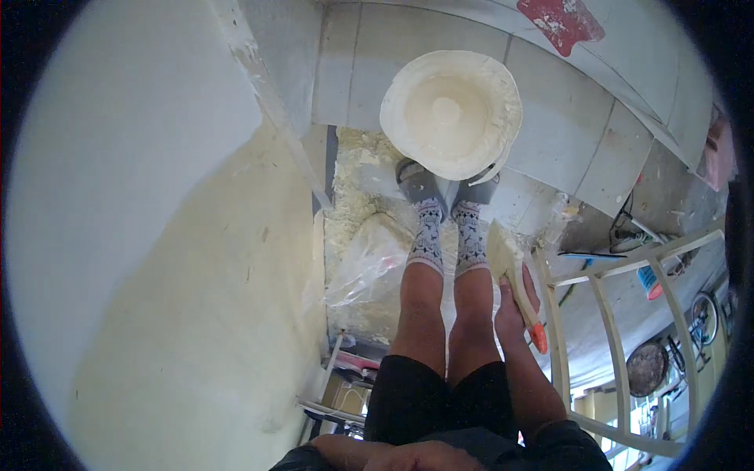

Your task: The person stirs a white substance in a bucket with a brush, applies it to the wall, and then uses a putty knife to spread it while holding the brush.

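My right hand (pixel 517 308) is closed around a plaster-coated trowel (pixel 504 253) with an orange handle end, held low beside my right shin. The trowel's broad face carries cream-coloured plaster. Across my waist at the bottom edge lies my left hand (pixel 436 455), cut off by the frame, its fingers not clear. In front of my feet stands a bucket (pixel 463 129) with cream plaster coating its inside and rim. To the left rises a wall (pixel 212 290), its lower area cream and the rest whiter.
Crumpled plastic sheeting (pixel 367 263) lies on the plaster-spattered floor left of my feet. A pale railing (pixel 609 318) runs along the right, with a lower area beyond it. At the top right is a red plaster-smeared piece (pixel 561 25). Shelving (pixel 343 392) shows at lower left.
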Motion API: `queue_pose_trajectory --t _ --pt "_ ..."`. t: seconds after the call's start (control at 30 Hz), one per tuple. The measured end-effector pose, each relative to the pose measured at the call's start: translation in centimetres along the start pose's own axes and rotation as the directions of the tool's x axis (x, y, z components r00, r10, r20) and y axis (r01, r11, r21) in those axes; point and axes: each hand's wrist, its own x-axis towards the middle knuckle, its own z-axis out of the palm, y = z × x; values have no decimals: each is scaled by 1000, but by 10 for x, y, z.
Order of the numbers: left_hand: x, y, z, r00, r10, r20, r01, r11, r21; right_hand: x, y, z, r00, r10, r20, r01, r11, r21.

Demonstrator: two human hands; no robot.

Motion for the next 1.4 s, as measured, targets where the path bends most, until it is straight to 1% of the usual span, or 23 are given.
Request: queue_pose_trajectory --t 0.13,0.23,0.3,0.4,0.5,0.63,0.73,0.8,0.83,0.87,0.93,0.97,1.0,1.07,1.1,1.13,1.17,1.2,1.23,1.27,1.3,1.33,1.4 --pt "-6 10 -2 999 24 35 -25 999 34 2 -11 3 999 0 52 5 997 -82" --pt "-14 14 -4 997 34 71 -38 998 53 5 -7 6 998 -68 12 69 984 -166" --pt "-12 5 -9 995 34 96 -40 998 58 7 -12 7 999 -41 4 41 997 -70" --pt "-12 14 -12 992 36 118 -44 997 68 9 -13 6 996 -93 10 93 988 -124" --pt "-21 22 -9 990 49 133 -60 995 82 9 -20 5 999 -21 27 24 994 -110" --pt "-15 26 -15 987 59 149 -76 991 114 10 -19 9 999 -47 -24 42 985 -164" --pt "-2 33 -18 986 42 163 -64 989 136 14 -27 9 999 -25 -22 22 990 -140" --pt "3 42 -17 983 40 178 -68 986 155 15 -27 8 997 39 -67 -42 998 -55" --pt "-6 40 -21 999 -37 -19 41 950 309 16 -25 8 997 37 -67 -41 998 -52" --pt "-15 40 -28 970 -87 -226 179 885 430 16 -22 6 994 41 -103 -45 998 -39" --pt "-11 43 -47 841 -20 -541 432 626 649 18 -20 2 986 38 -164 -42 999 -22" --pt "-2 49 -53 837 47 -546 477 428 768 19 -20 -2 984 34 -176 -42 998 -43" --pt "13 56 -59 844 105 -527 499 212 841 19 -22 -10 980 29 -197 -43 997 -70" --pt "65 68 -66 907 133 -400 419 -373 828 24 -34 -20 966 -16 -257 -14 993 -115" --pt "94 69 -83 979 201 -18 139 -607 782 27 -34 -25 961 -69 -268 41 993 -111" --pt "131 76 -95 985 146 97 28 -678 735 29 -32 -30 956 -118 -268 94 990 -101" --pt "171 79 -108 969 52 242 -109 -788 605 33 -29 -33 939 -187 -289 169 982 -84" --pt "210 86 -115 957 -3 289 -142 -874 464 37 -30 -35 940 -182 -289 167 983 -74" --pt "248 88 -120 871 -116 477 -262 -932 252 38 -29 -35 940 -123 -319 145 988 44" --pt "289 97 -131 749 -274 603 -312 -949 -44 43 -29 -35 942 -66 -328 124 979 161" --pt "312 102 -135 727 -304 616 -331 -941 -74 45 -33 -31 915 26 -402 29 991 129" --pt "327 107 -143 719 -329 612 -351 -932 -88 45 -32 -34 933 44 -358 3 992 130" --pt "358 128 -164 770 -414 485 -423 -901 -97 50 -24 -50 955 9 -296 -9 1000 1"
